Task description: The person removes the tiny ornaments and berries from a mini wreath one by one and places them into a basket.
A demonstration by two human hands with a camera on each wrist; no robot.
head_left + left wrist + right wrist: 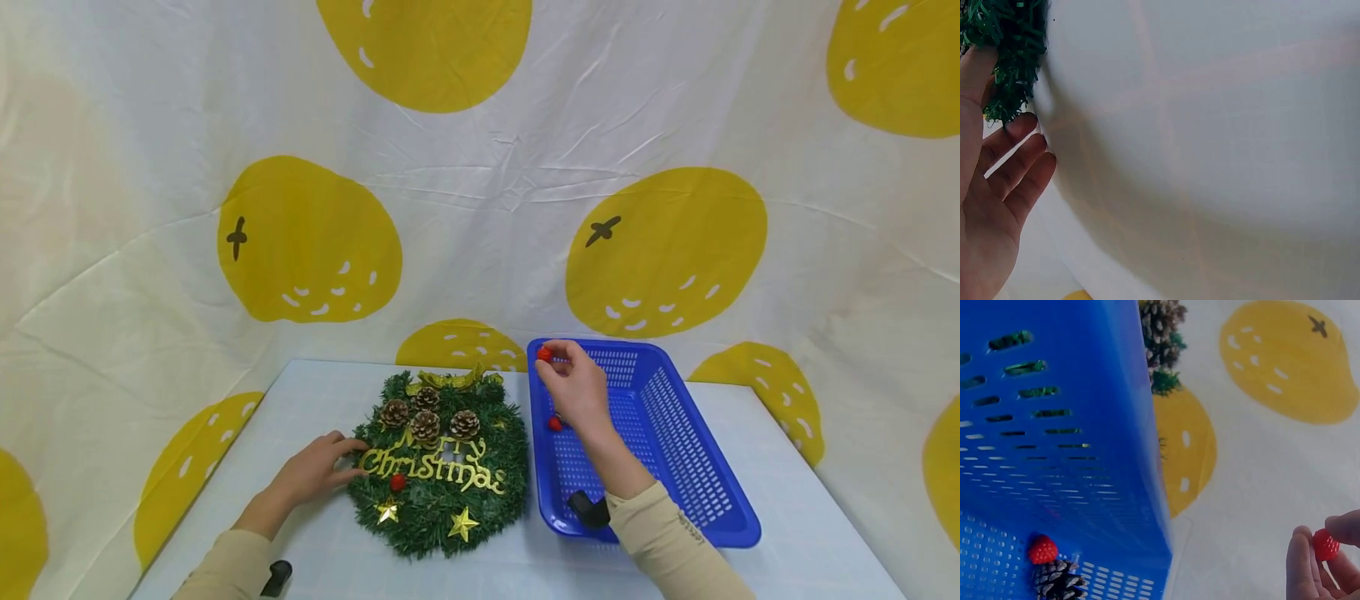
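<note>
While left hand (315,471) rests flat-fingered on wreath (442,467), right hand (573,387) raised over blue basket (675,450), pinching red berry (544,354)

Fingertips (1304,562) pinch a red berry (1325,544); another berry (1042,549) and pine cone (1060,580) lie in the blue basket (1085,456)
</note>
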